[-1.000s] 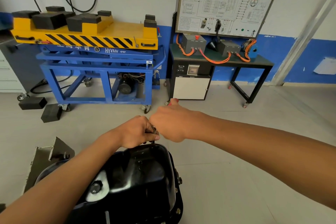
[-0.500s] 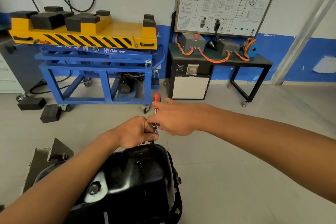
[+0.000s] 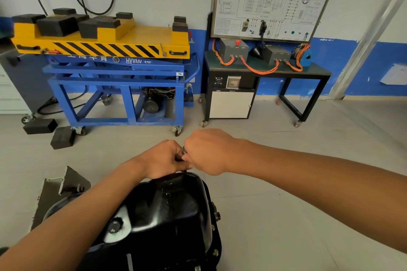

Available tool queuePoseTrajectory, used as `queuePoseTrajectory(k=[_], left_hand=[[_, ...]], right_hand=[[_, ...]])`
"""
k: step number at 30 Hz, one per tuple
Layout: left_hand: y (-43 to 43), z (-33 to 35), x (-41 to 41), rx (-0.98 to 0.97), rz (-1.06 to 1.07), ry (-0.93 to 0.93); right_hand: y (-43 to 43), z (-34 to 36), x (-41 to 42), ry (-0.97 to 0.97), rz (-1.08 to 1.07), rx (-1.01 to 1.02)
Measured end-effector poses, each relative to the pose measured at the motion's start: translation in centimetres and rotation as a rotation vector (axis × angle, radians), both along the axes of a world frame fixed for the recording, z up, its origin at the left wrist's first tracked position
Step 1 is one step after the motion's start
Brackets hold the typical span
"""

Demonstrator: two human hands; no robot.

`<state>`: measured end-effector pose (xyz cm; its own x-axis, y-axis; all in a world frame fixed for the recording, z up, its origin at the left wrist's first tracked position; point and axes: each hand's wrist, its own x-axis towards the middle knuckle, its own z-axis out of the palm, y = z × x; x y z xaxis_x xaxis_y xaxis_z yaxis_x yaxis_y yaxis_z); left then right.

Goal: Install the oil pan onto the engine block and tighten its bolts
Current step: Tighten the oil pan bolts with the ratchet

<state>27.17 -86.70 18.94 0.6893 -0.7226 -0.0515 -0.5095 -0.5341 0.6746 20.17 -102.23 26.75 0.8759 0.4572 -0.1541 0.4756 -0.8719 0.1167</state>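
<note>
Head view: both arms reach forward over a black oil pan [image 3: 176,211], near and low in the scene.
Oil pan: domed side up, with bolts [image 3: 217,215] along its right flange and a plug [image 3: 114,225] on its near-left face.
Left hand [image 3: 164,158]: fingers curled, pinching a metal tool [image 3: 184,150] above the pan's far rim.
Right hand [image 3: 207,152]: fist closed round the same tool, touching the left hand.
Tool: mostly hidden; only a bright tip shows between the hands.
Far left: blue cart [image 3: 114,86] with a yellow top.
Far right: table [image 3: 319,68] carrying orange cables [image 3: 259,71].
</note>
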Motion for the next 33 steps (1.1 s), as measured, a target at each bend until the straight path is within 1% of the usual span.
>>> queuePoseTrajectory(k=[6, 9, 12, 14, 15, 17, 19, 22, 24, 27, 30, 33], left_hand=[[0.2, 0.0, 0.0, 0.004, 0.007, -0.012], [0.1, 0.1, -0.1, 0.009, 0.019, -0.003], [0.1, 0.2, -0.1, 0.015, 0.03, 0.017], [0.0, 0.3, -0.2, 0.027, 0.01, 0.026], [0.0, 0.3, -0.2, 0.031, 0.001, 0.031], [-0.1, 0.5, -0.2, 0.033, -0.012, 0.038], [-0.2, 0.7, -0.2, 0.035, -0.038, 0.037], [-0.3, 0.8, -0.2, 0.023, -0.065, 0.032], [-0.2, 0.7, -0.2, 0.018, -0.067, 0.017], [-0.2, 0.5, 0.0, 0.03, -0.04, 0.015], [-0.2, 0.5, 0.0, 0.026, -0.03, 0.021], [0.1, 0.8, 0.0, 0.038, -0.053, 0.006]], right_hand=[[1.1, -1.2, -0.4, 0.04, -0.159, 0.182], [1.3, -1.4, -0.4, 0.071, -0.275, 0.323], [1.2, -1.1, -0.4, 0.166, -0.413, 0.506], [1.0, -0.8, -0.5, 0.234, -0.454, 0.56], [0.9, -0.6, -0.6, 0.257, -0.445, 0.541], [0.7, -0.2, -0.7, 0.278, -0.4, 0.43], [0.7, 0.2, -0.8, 0.239, -0.36, 0.321], [0.6, 0.5, -0.9, 0.077, -0.296, 0.217], [0.6, 0.3, -1.1, -0.026, -0.219, 0.1], [0.9, -0.1, -1.0, -0.095, -0.095, -0.024], [0.5, -0.2, 0.2, -0.103, 0.018, -0.059], [-0.6, 0.1, 1.4, -0.065, 0.103, -0.018]])
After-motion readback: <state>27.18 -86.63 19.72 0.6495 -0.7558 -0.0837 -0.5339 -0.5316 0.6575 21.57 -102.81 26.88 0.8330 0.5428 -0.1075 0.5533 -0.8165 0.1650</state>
